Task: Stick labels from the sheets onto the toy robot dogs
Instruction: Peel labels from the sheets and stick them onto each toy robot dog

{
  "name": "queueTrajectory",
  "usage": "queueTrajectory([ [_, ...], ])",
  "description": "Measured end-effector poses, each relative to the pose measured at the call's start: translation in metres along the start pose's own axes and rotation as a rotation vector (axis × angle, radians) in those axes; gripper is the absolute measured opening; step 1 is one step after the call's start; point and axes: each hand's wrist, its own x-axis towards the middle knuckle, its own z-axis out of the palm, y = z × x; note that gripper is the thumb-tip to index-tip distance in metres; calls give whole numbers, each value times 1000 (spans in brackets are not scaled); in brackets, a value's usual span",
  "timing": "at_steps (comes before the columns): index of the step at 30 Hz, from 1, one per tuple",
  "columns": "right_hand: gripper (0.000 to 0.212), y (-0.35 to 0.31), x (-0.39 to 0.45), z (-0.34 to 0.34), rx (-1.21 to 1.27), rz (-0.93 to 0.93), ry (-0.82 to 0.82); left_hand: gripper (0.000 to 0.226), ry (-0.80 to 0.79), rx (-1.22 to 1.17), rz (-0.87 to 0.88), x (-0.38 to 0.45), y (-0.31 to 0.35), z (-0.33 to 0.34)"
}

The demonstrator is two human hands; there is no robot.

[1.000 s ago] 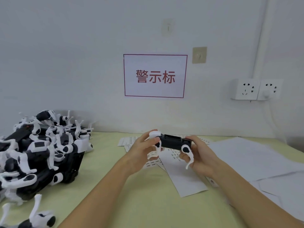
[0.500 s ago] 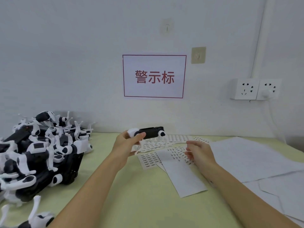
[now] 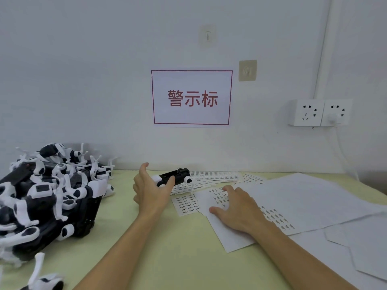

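Observation:
A black and white toy robot dog stands on its legs on label sheets near the wall. My left hand is beside it with thumb raised and fingers straight, the fingertips just touching the dog's near side. My right hand lies flat with spread fingers on a label sheet printed with small labels. Another small label sheet lies between my hands.
A big pile of black and white toy robot dogs fills the left of the yellow-green table. Large blank white papers cover the right side. A red-framed sign and wall sockets are on the wall behind.
My right hand let go of the toy dog and came down flat on the label sheet. My left hand carried the dog back toward the wall, set it on the sheets and opened.

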Motion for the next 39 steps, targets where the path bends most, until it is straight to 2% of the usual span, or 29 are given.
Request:
queueTrajectory([
  [3, 86, 0, 2, 0, -28, 7, 14, 72, 139, 105, 193, -7, 9, -2],
  [5, 88, -1, 3, 2, 1, 25, 14, 62, 158, 133, 387, -13, 20, -1],
  [7, 93, -1, 3, 2, 79, 60, 22, 54, 44, 119, 554, -24, 32, 6],
  [10, 91, 2, 4, 0, 278, 81, 59, 44, -284, 141, 671, -51, 38, 27],
  [13, 73, 7, 6, -3, 480, 95, 87, 43, -575, 302, 645, -67, 25, 48],
  [15, 62, 11, 8, -6, 589, 121, 121, 45, -637, 333, 576, -64, 19, 50],
  [21, 22, 7, 11, -16, 1016, 168, 39, 41, -577, 188, 555, -62, 18, 48],
  [26, 16, 8, 3, -16, 1292, 144, -168, 41, -529, 132, 554, -60, 16, 48],
  [32, 10, 8, 4, -12, 1213, 168, -106, 36, -534, 153, 569, -61, 15, 49],
  [35, 12, 6, 5, -10, 1244, 136, -92, 33, -519, 159, 563, -61, 15, 49],
  [39, 13, 5, 5, -7, 1167, 101, -36, 32, -506, 201, 598, -62, 16, 48],
])
